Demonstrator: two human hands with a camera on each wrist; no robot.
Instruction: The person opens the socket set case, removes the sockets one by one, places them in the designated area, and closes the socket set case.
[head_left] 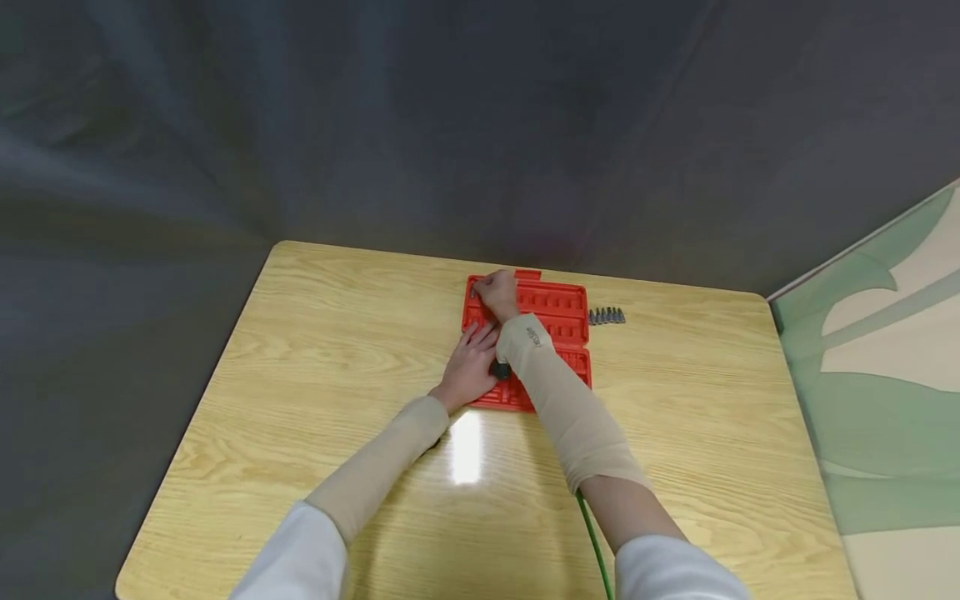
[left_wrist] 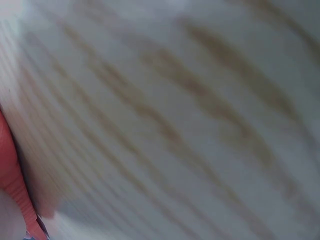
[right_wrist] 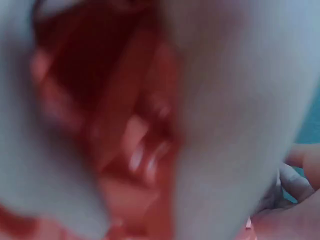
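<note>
An open red bit case [head_left: 558,312] lies on the wooden table [head_left: 337,350], far of centre. My left hand [head_left: 480,343] rests flat on the case's near left part, fingers straight. My right hand [head_left: 489,293] crosses over it to the case's far left corner; its curled fingers pinch a small grey bit [head_left: 472,292] there. A row of several loose grey bits [head_left: 607,316] lies on the table just right of the case. The left wrist view shows blurred wood grain [left_wrist: 175,125] and a red case edge [left_wrist: 9,165]. The right wrist view is a close blur of red plastic [right_wrist: 125,100].
A black wrist camera [head_left: 501,369] sits under my right forearm, and a green cable [head_left: 596,546] hangs off it toward me. Dark grey cloth [head_left: 450,125] stands behind the table. Bare wood lies left, right and in front of the case.
</note>
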